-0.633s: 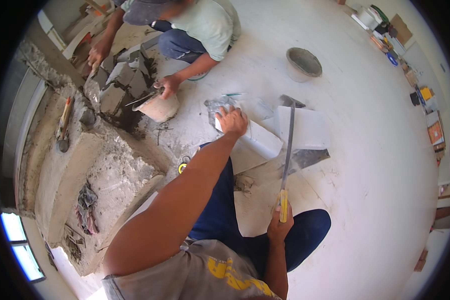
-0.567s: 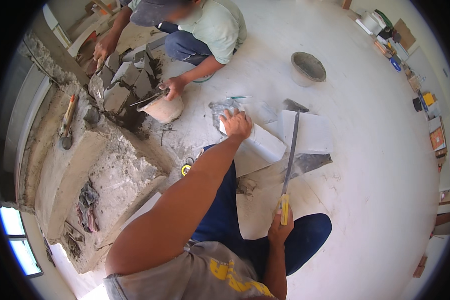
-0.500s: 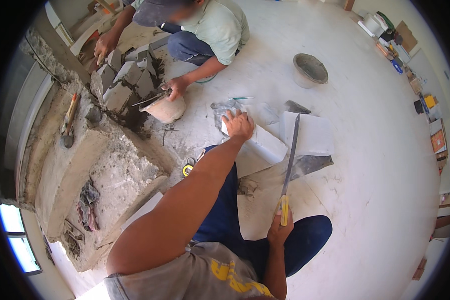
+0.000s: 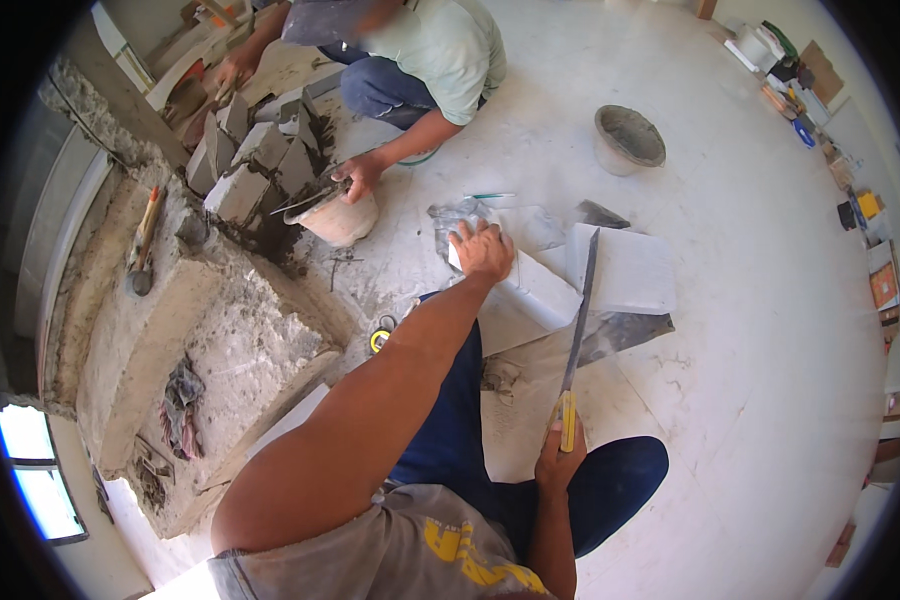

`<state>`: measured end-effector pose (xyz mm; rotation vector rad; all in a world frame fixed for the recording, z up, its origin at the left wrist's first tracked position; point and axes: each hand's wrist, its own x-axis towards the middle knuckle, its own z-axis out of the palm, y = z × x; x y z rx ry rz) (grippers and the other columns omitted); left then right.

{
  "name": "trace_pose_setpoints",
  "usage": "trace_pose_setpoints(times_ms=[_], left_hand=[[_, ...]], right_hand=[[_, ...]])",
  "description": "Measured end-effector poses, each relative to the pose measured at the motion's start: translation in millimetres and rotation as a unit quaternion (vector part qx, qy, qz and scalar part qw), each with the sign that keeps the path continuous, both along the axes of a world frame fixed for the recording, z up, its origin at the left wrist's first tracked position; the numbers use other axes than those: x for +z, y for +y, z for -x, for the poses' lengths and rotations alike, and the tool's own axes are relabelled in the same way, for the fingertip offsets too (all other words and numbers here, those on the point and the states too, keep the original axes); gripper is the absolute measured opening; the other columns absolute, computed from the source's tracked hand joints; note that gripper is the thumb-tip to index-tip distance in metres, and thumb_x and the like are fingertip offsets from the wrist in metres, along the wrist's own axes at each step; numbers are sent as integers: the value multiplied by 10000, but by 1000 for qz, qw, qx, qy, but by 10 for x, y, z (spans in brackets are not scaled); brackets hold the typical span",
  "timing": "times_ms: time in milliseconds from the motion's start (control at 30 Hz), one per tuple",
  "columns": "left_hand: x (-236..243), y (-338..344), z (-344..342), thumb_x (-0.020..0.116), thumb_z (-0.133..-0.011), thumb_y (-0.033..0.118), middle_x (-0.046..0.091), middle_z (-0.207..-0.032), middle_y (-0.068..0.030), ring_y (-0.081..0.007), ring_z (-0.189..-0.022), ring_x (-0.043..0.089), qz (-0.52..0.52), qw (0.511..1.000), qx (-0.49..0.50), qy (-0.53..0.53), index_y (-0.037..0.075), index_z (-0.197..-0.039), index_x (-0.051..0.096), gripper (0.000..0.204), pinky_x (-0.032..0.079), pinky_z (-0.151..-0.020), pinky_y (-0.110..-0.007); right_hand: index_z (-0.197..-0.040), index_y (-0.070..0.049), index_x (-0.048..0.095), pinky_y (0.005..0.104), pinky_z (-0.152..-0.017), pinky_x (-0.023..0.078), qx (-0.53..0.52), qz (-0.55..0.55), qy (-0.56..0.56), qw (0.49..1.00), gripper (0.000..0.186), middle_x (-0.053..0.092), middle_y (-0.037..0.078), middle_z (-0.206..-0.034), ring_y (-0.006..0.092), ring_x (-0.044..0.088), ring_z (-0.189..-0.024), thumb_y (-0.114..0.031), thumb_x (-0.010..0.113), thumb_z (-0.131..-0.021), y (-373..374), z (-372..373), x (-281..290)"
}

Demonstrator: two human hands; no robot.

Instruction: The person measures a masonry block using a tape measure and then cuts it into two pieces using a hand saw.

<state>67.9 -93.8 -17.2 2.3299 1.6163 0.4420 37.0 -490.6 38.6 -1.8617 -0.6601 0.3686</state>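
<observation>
My left hand (image 4: 483,251) presses down on the far end of a long white block (image 4: 539,288), its fingers curled over the edge. In my right hand (image 4: 558,462) is a handsaw (image 4: 578,340), gripped by its yellow handle. The grey blade points away from me, and its upper part lies along the block's right end; whether the teeth touch it I cannot tell. A second white block (image 4: 625,270) lies just right of the blade. Beneath them are a white board and a dark grey sheet (image 4: 622,334).
A crouching co-worker (image 4: 430,60) steadies a mortar bucket (image 4: 338,218) beside a stack of grey blocks (image 4: 262,146). Another mortar bucket (image 4: 630,141) stands far right. A hammer (image 4: 145,240) rests on the rough concrete ledge (image 4: 250,390) at left. A yellow tape measure (image 4: 379,340) lies near my leg.
The co-worker's far hand has moved up and away from the stacked blocks. The whole view has shifted slightly. My hands, the saw and the block keep nearly the same arrangement.
</observation>
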Motion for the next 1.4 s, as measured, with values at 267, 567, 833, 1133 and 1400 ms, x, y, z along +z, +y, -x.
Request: trace_pose_setpoints(times_ms=[267, 567, 833, 1133, 1400], left_hand=[[26, 5, -4, 564, -1019, 361, 668, -1399, -75, -434, -1462, 438, 5, 1000, 10, 4, 130, -1124, 813, 355, 273, -1188, -629], [63, 5, 9, 572, -1010, 358, 659, -1413, -81, -444, -1462, 441, 16, 1000, 2, -1, 123, -1111, 811, 350, 278, -1182, -639], [6, 36, 40, 580, -1005, 352, 668, -1381, -94, -447, -1434, 444, -1, 1000, 1, -20, 108, -1085, 811, 345, 289, -1152, -641], [-11, 41, 61, 574, -1007, 345, 680, -1355, -106, -461, -1436, 443, -5, 1000, 0, -26, 96, -1081, 810, 350, 290, -1145, -660], [57, 11, 13, 557, -1015, 371, 652, -1428, -139, -483, -1484, 414, 30, 999, -22, -11, 78, -1137, 800, 399, 279, -1154, -692]], right_hand=[[-1405, 71, 592, 407, -1049, 500, 1, 0, 16, 1000, 415, 691, 223, -1251, 319, 674, -1160, -153, 612, -1056, 88, 2, 8], [-1351, 52, 593, 383, -974, 508, -2, 6, -3, 1000, 369, 672, 165, -1151, 250, 644, -1055, -197, 600, -1078, 92, 13, -74], [-1387, 51, 572, 403, -1024, 502, 0, 11, 5, 1000, 406, 669, 211, -1198, 315, 659, -1109, -157, 628, -1043, 116, 30, -73], [-1529, 4, 476, 488, -939, 578, -35, 88, -189, 977, 547, 702, 337, -1235, 508, 724, -1096, -144, 643, -1030, 439, -379, 128], [-1667, -115, 337, 553, -895, 574, 68, 437, -290, 849, 878, 739, 282, -1180, 458, 731, -1078, -34, 748, -896, 781, -1498, -308]])
